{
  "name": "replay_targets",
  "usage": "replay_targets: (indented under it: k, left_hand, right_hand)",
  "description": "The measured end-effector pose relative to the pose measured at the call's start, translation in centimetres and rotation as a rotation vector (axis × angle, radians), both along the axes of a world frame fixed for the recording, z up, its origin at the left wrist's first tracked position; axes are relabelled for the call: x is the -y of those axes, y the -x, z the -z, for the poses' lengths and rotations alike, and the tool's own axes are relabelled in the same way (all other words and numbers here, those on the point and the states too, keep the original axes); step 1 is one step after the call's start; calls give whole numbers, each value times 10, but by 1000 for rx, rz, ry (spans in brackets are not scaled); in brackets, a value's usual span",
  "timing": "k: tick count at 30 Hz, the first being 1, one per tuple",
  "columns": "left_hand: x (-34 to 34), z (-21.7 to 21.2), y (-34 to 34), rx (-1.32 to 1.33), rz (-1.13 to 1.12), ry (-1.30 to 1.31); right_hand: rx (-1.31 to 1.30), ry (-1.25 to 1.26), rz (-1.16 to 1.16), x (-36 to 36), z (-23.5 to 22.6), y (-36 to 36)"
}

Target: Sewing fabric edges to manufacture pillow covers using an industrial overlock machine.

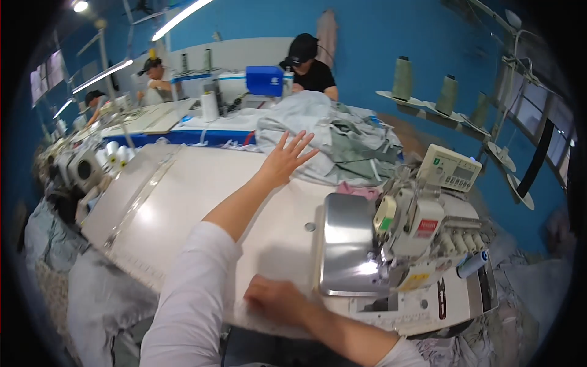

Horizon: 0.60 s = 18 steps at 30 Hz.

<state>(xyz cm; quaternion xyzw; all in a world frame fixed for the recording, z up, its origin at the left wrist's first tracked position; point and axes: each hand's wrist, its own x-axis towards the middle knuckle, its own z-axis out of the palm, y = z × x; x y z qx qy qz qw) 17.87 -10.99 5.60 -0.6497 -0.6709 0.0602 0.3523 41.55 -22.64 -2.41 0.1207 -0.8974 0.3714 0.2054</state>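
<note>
My left hand (286,161) reaches far across the white sewing table (202,183), its fingers spread and nothing between them. Just past its fingertips lies a heap of pale grey and grey-green garments (348,137). Close to the table's near edge, my right hand (273,299) rests with fingers curled in; whether something is inside them is hidden. To its right stands an overlock sewing machine (416,223) with a shiny metal plate (348,238) in front. A pink cloth piece (358,190) lies behind that plate.
Thread snips (441,300) and a blue thread spool (472,263) are by the machine. Tall grey-green thread cones (402,78) stand on a rack at right. Loose cloth (101,300) hangs at the left. Beyond the heap, a person (310,67) sits at another machine.
</note>
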Motion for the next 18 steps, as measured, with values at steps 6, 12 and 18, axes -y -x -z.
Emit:
replay_targets:
  k: [6, 12, 18]
  left_hand:
    - [-173, 47, 63, -159, 77, -175]
    - [-208, 65, 79, 430, -195, -2]
    - [-123, -1, 85, 404, -68, -245]
  right_hand:
    - [175, 33, 99, -6, 2, 1]
    - [453, 11, 112, -8, 7, 0]
    - [93, -6, 174, -11, -5, -1]
